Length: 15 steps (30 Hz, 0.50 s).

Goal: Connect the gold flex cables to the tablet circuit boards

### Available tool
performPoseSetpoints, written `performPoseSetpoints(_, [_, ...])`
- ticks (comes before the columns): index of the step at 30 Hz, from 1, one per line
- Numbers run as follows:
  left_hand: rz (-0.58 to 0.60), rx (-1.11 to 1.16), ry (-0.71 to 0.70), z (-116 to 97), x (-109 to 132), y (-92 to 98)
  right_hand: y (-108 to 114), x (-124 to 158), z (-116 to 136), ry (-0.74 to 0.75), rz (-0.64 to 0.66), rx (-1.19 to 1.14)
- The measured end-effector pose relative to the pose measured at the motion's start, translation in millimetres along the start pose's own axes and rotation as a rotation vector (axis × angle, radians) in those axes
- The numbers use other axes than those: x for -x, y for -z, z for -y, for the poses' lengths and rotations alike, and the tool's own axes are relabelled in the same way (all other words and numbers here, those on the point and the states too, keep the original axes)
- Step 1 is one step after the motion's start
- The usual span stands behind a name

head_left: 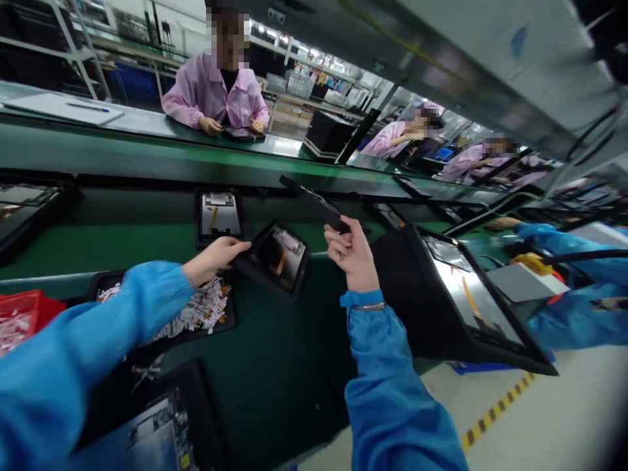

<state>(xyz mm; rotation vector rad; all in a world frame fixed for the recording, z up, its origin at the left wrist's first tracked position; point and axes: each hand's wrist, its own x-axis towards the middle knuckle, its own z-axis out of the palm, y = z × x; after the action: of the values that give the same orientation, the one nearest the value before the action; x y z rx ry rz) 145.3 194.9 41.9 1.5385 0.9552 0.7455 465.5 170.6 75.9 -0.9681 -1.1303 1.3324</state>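
Your view bright and evenly lit, ceiling lights (299, 55) overhead ahead, white glare across the tablet screen (466, 294), soft shadows, fisheye bending toward your edges, corners darkening

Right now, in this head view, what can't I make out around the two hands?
Head view:
The thin black panel: the right hand covers its near end.
The black-framed tablet: the left hand covers its near corner; inner parts too blurred to identify.
The red bin: cut off by the left edge, partly behind the left sleeve.
The lower tablet: cut off by the bottom edge, partly behind that sleeve.
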Motion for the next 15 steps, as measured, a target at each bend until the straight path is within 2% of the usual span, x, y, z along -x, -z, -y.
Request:
performPoseSetpoints(2, [-0.015, 0.149, 0.098, -12.3, -40.5, -43.3, -21.2, 18.7, 7.4, -0.007, -0.031, 0.027])
performPoseSetpoints(4, [-0.01, 0.299, 0.157, -22.7, -65.4, -79.3, -41.1, 33.7, 10.0, -0.006, -0.061, 0.057])
performPoseSetpoints(5, [-0.005, 0.368, 0.177, -26.9, -70.1, -90.8, -50.4, 40.2, 9.3, -0.003, -0.075, 0.072])
performPoseSetpoints(7, [-0.008, 0.489, 0.193, -34.0, -65.9, -98.5, -69.1, 52.5, 3.4, 0.0, -0.092, 0.105])
performPoseSetpoints(9, [-0.047, 0.573, 0.188, -40.3, -49.8, -88.2, -90.2, 65.2, -7.0, 0.003, -0.098, 0.135])
performPoseSetpoints(12, [-0.16, 0.593, 0.212, -48.5, -16.0, -50.9, -126.9, 84.4, -23.9, 0.005, -0.058, 0.209])
performPoseSetpoints(13, [-0.205, 0.572, 0.233, -50.4, -2.9, -35.1, -138.9, 89.5, -28.5, 0.038, 0.016, 0.309])
performPoseSetpoints(15, [-0.293, 0.499, 0.273, -52.2, 28.4, -1.3, -159.7, 94.2, -36.5, 0.155, 0.254, 0.556])
